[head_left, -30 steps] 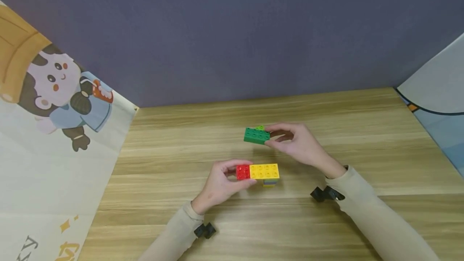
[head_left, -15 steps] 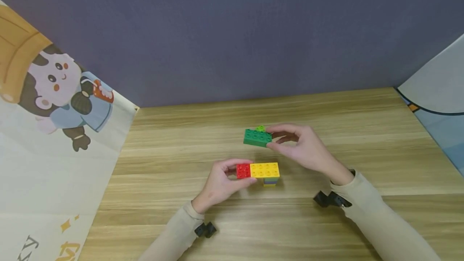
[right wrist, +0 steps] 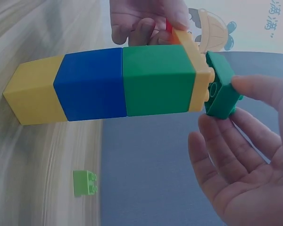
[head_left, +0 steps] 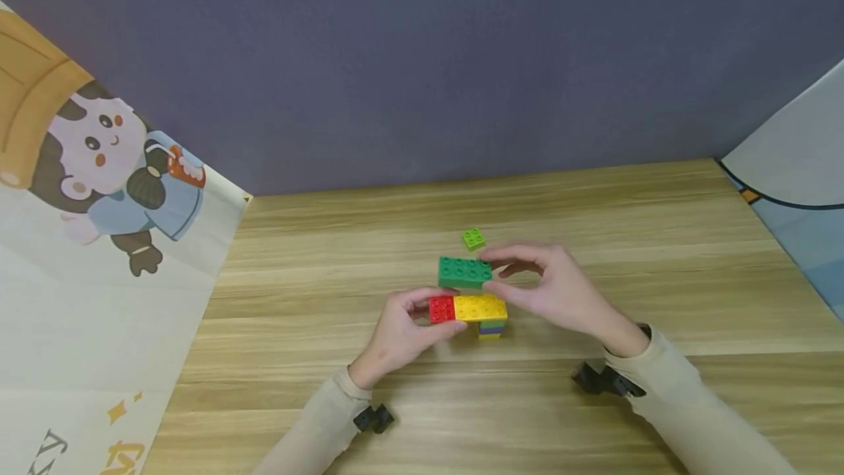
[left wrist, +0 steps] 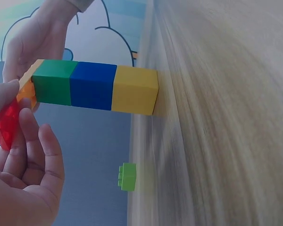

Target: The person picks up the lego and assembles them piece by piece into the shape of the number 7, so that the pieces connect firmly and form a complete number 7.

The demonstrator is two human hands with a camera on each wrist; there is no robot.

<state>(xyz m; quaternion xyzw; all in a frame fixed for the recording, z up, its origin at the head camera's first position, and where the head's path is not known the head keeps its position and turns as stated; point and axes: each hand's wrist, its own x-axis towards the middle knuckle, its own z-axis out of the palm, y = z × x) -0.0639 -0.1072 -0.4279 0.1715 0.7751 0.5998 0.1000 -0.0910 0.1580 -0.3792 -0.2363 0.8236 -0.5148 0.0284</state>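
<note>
A tower stands upright on the table, built of a yellow block point(left wrist: 135, 89), a blue block point(left wrist: 93, 86) and a green block point(left wrist: 53, 82). On top lies a flat yellow brick point(head_left: 480, 308) that juts out to the left, with a red brick point(head_left: 442, 309) at that end. My left hand point(head_left: 402, 332) pinches the red brick between thumb and fingers. Above the far side of the yellow brick, my right hand point(head_left: 554, 288) holds a flat green studded brick point(head_left: 461, 272) by its right end. The right wrist view shows this green brick point(right wrist: 220, 87) tilted, close to the yellow studs.
A small lime-green brick point(head_left: 473, 239) lies on the wooden table point(head_left: 316, 240) behind the tower. A dark blue-grey panel point(head_left: 422, 79) rises along the back edge. Printed panels, one with a cartoon figure point(head_left: 112, 138), stand at the sides.
My right hand has brought the green brick nearer to me, toward the yellow brick. The lime-green brick, partly covered before, now shows fully. My left hand keeps its place.
</note>
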